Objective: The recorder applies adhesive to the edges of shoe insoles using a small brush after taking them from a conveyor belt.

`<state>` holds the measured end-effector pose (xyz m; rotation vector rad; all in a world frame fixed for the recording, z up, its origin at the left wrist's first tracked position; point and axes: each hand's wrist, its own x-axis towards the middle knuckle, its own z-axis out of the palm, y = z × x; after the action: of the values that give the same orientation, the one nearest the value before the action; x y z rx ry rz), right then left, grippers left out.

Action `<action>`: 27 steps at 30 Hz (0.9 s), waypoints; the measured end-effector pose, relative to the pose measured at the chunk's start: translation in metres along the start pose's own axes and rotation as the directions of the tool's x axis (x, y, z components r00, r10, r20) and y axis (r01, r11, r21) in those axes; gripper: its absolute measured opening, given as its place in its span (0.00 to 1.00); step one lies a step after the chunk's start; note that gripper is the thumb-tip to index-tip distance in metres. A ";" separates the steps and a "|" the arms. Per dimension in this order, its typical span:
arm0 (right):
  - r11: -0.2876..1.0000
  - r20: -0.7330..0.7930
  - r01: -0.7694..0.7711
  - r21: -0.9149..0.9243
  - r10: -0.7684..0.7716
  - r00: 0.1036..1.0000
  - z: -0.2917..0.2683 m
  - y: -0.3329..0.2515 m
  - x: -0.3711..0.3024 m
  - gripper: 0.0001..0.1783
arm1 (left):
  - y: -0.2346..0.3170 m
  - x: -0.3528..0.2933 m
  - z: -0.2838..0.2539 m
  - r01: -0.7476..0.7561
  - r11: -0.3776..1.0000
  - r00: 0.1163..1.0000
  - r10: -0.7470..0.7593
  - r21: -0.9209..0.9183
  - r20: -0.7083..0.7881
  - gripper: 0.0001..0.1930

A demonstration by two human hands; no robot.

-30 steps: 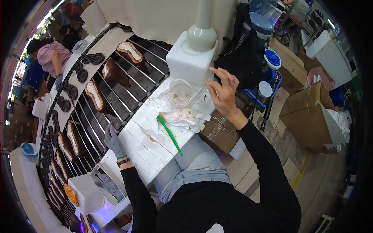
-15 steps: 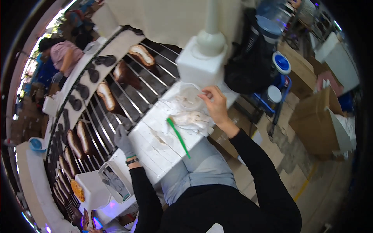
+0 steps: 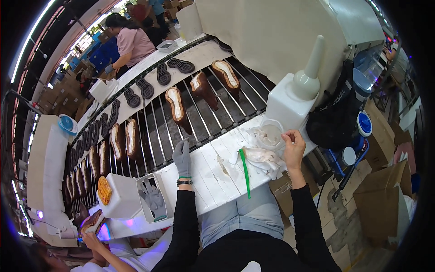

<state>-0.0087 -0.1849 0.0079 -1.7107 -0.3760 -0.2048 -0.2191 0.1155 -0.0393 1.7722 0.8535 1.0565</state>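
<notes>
My left hand [image 3: 182, 157], in a grey glove, rests at the worktable's far edge beside the rack of metal bars. Its fingers point away from me, loosely extended and holding nothing visible. With bare thumb and fingers pinched together, my right hand [image 3: 293, 152] is at the right rim of a translucent plastic bowl [image 3: 268, 135]. Below the bowl lies a crumpled, stained white cloth [image 3: 265, 161]. A thin green-handled tool [image 3: 245, 174] leans from the cloth over the table's near edge; its kind is unclear.
Brown shoe uppers [image 3: 176, 104] lie on the rack [image 3: 154, 122], with dark soles [image 3: 145, 87] on the ledge behind. A white nozzle bottle [image 3: 290, 102] stands at right. Left, a white tray [image 3: 170, 195] holds grey gloves. Another person's hand [image 3: 92, 241] holds a shoe upper.
The whole view has swung, so the table and rack appear farther right and lower. Both hands stay near the same spots, the left at the rack edge, the right at the bowl.
</notes>
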 end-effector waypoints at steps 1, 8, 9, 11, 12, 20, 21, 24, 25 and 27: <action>1.000 0.020 -0.012 -0.020 0.013 1.000 -0.002 0.000 0.001 0.04 | -0.001 0.001 0.002 -0.003 1.000 1.000 0.003 0.006 0.005 0.13; 0.997 0.044 0.078 0.019 -0.078 0.996 0.001 0.009 0.003 0.03 | -0.013 0.004 0.001 -0.100 0.974 0.994 0.105 0.202 -0.016 0.14; 0.998 0.067 0.053 0.029 -0.054 0.996 0.001 0.008 0.003 0.03 | -0.005 0.003 0.001 -0.002 0.993 1.000 0.004 0.119 -0.019 0.14; 0.996 0.104 0.068 0.054 -0.074 0.992 0.008 0.007 0.003 0.03 | -0.010 0.008 -0.006 -0.038 0.999 0.999 0.037 -0.013 -0.039 0.11; 0.998 0.103 0.063 0.025 -0.066 0.993 0.006 0.007 0.002 0.03 | -0.012 0.008 -0.007 -0.019 0.998 1.000 0.019 -0.063 -0.004 0.12; 0.988 0.117 0.152 0.020 -0.153 0.981 -0.004 0.013 -0.001 0.05 | -0.011 0.003 0.005 -0.064 0.993 0.993 0.053 0.102 0.105 0.14; 0.983 0.112 0.183 0.015 -0.183 0.977 -0.003 0.012 -0.002 0.05 | -0.010 0.003 0.004 -0.059 0.993 0.994 0.048 0.101 0.102 0.14; 0.949 0.082 0.313 -0.048 -0.308 0.948 -0.002 0.013 -0.003 0.06 | -0.007 0.002 0.006 -0.045 0.992 0.995 0.034 0.118 0.098 0.14; 0.948 0.086 0.313 -0.048 -0.308 0.947 -0.002 0.012 -0.003 0.06 | -0.006 0.002 0.005 -0.049 0.992 0.995 0.038 0.117 0.095 0.14; 0.923 0.093 0.375 -0.087 -0.367 0.926 -0.004 0.011 -0.003 0.07 | -0.003 0.002 0.006 -0.044 0.991 0.996 0.033 0.129 0.085 0.14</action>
<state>-0.0071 -0.1903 -0.0025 -1.7407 -0.7591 -0.4444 -0.2136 0.1162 -0.0433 1.9351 0.8569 0.9639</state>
